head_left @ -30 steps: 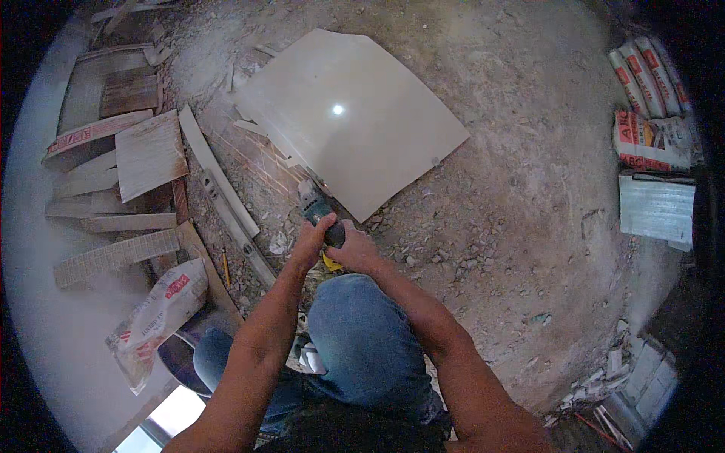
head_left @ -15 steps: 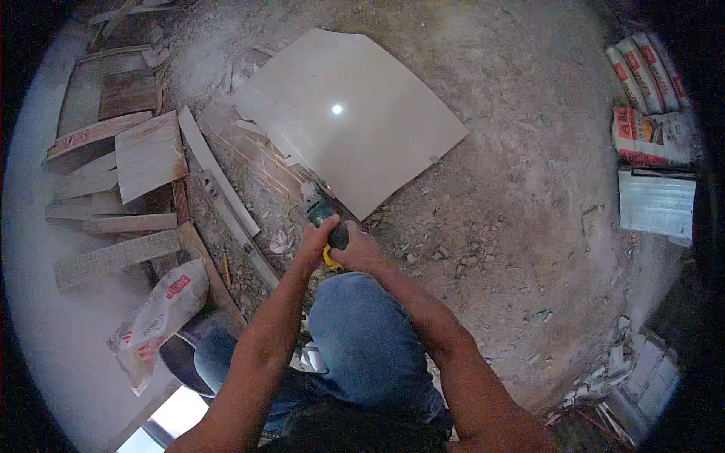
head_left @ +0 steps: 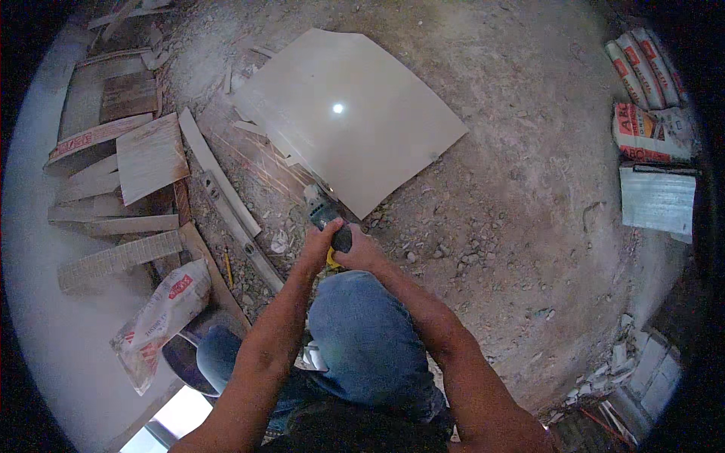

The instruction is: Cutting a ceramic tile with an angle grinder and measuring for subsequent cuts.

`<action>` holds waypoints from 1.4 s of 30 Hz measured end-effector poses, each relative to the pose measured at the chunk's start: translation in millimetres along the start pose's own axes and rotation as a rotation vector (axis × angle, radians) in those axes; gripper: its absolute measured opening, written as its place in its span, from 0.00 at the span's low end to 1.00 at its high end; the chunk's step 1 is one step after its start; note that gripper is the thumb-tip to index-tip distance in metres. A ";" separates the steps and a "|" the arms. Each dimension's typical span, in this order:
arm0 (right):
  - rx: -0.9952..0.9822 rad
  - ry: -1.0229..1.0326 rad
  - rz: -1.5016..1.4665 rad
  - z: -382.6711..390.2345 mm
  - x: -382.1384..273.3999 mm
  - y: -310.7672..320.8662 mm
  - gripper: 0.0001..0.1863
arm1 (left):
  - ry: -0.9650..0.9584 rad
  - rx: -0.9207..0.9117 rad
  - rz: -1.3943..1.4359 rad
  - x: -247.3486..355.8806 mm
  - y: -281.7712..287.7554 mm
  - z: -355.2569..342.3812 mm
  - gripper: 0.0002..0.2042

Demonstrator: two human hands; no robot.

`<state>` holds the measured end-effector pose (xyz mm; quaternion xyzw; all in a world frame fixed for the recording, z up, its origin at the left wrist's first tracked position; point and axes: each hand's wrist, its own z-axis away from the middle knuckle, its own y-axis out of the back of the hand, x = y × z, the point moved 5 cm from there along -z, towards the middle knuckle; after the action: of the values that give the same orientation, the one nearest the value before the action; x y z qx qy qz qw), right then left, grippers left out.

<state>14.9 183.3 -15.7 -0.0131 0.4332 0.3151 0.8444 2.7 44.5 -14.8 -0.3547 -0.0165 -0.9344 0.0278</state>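
An angle grinder (head_left: 323,213) with a dark green and black body is held in both hands at the near left edge of a large pale tile (head_left: 377,113). My left hand (head_left: 325,235) is closed round the grinder's body. Behind it, my right hand (head_left: 361,249) grips the rear handle. Sparks (head_left: 276,167) fly from the grinder's head toward the far left, along the tile's edge. Broken slivers (head_left: 251,127) of tile lie along that edge. The disc itself is mostly hidden. Something yellow (head_left: 332,259) shows under my hands.
Left of the grinder lie a spirit level (head_left: 226,211) and a long pale strip (head_left: 198,143). Tile offcuts (head_left: 151,157) and a torn bag (head_left: 166,317) lean by the left wall. Rubble (head_left: 468,260) covers the ground right of my knee. Stacked bags (head_left: 642,72) stand at the far right.
The grinder and both hands have shifted very slightly along the tile's edge, toward me. Sparks still stream out; the tile has stayed in place.
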 end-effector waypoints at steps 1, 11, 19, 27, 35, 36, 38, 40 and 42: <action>0.001 -0.001 0.000 -0.1 1.1 -1.1 0.40 | 0.037 0.024 -0.068 -4.4 3.5 -3.2 0.19; 0.031 -0.039 0.020 2.4 18.6 -2.4 0.41 | 0.078 0.007 -0.108 -15.5 -3.3 -4.8 0.26; -0.009 -0.044 -0.056 7.9 14.3 -1.4 0.42 | 0.041 -0.001 -0.081 -34.8 3.8 -15.2 0.25; -0.011 -0.056 0.026 7.9 13.2 -4.4 0.41 | 0.028 0.071 -0.011 -38.9 6.6 -12.4 0.25; -0.008 -0.072 -0.027 23.5 9.0 9.5 0.42 | 0.078 0.126 -0.198 6.8 -17.4 25.7 0.27; 0.001 -0.088 -0.017 25.4 7.0 10.1 0.43 | 0.080 0.125 -0.190 0.8 -14.3 21.5 0.27; -0.020 -0.067 -0.027 23.0 4.2 8.0 0.45 | 0.072 0.111 -0.119 -14.0 -5.5 9.1 0.29; -0.038 -0.056 -0.035 21.2 7.2 5.8 0.47 | 0.038 0.053 -0.052 -25.1 -3.2 0.7 0.29; -0.045 -0.053 -0.076 19.4 12.4 2.9 0.50 | 0.006 -0.008 0.017 -32.3 -3.6 -4.2 0.29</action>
<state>32.6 197.8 -12.0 -0.0399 0.4026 0.2926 0.8665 23.8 49.2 -39.4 -0.3523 -0.0099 -0.9352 0.0342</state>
